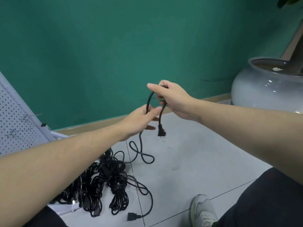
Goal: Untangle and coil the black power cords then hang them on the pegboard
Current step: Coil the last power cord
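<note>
A black cord [149, 102] arches between both hands above the grey floor; its plug [161, 131] dangles free, prongs down; its other end drops to the floor in a loose figure-eight loop, running left into the pile [105, 182]; there, black cords lie tangled and bundled, one socket end [132, 216] trailing nearest; the white pegboard [14, 122] leans at left, wire hooks bare.
</note>
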The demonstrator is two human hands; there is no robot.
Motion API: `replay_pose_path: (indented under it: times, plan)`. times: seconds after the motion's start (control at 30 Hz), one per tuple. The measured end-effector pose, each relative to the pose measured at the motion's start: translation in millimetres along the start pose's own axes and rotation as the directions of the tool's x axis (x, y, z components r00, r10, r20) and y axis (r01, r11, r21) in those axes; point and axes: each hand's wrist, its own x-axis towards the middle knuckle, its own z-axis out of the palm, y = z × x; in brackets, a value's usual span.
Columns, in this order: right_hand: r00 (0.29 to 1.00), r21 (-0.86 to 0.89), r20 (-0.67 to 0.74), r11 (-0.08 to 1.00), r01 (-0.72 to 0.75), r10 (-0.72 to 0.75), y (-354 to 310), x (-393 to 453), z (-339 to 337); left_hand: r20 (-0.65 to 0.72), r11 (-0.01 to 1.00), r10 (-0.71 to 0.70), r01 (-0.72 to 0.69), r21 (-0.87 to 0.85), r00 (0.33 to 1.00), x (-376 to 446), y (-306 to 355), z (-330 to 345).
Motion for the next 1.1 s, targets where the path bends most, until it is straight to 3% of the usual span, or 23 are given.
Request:
replay_pose_path:
  times: [0.07,0.2,0.3,0.37,0.43,0.5,0.57,0.63,0.77,0.87,0.97,1.1]
  plan:
    - [0.999,0.08,-0.042,0.997,0.013,-0.01,-6,0,5,0.018,0.997,0.037,-0.036,-0.069,0.999,-1,0,1]
    - [0.995,0.152,-0.087,0.988,-0.025,0.039,-9,0,8,0.177,0.975,0.062,-0.022,-0.222,0.982,-9,7,1]
    - [0.982,0.405,0.022,0.896,-0.182,0.189,-5,2,3,0.075,0.962,0.102,-0.079,-0.263,0.992,-10,19,3]
    - [0.966,0.463,0.181,0.85,-0.25,0.185,3,-1,-4,-0.046,0.922,0.115,-0.124,-0.367,0.992,-5,29,1]
    - [0.919,0.29,0.358,0.917,-0.275,0.162,16,-7,-5,-0.137,0.846,0.095,-0.153,-0.511,0.986,-1,39,-2]
    - [0.813,-0.084,0.545,0.978,-0.192,0.206,28,-14,0,-0.196,0.79,0.067,-0.172,-0.588,0.978,1,47,-7]
    - [0.714,-0.35,0.629,0.932,-0.094,0.308,34,-21,6,-0.238,0.783,0.038,-0.177,-0.596,0.971,4,52,-14]
    - [0.716,-0.473,0.613,0.881,-0.005,0.333,38,-25,9,-0.307,0.842,0.004,-0.169,-0.513,0.952,5,52,-22]
    - [0.881,-0.617,0.427,0.778,0.119,0.204,39,-18,0,-0.439,0.998,0.025,-0.05,-0.047,0.898,9,39,-37]
    - [0.915,-0.78,0.4,0.542,0.312,0.048,30,-10,-6,-0.404,0.954,0.106,0.022,0.3,0.909,9,25,-39]
    - [0.874,-0.83,0.472,0.275,0.485,-0.119,25,-5,-11,-0.311,0.928,0.013,0.105,0.358,0.95,8,21,-37]
    - [0.706,-0.721,0.632,0.092,0.686,-0.32,27,1,-22,-0.158,0.934,-0.081,0.13,0.332,0.984,4,19,-41]
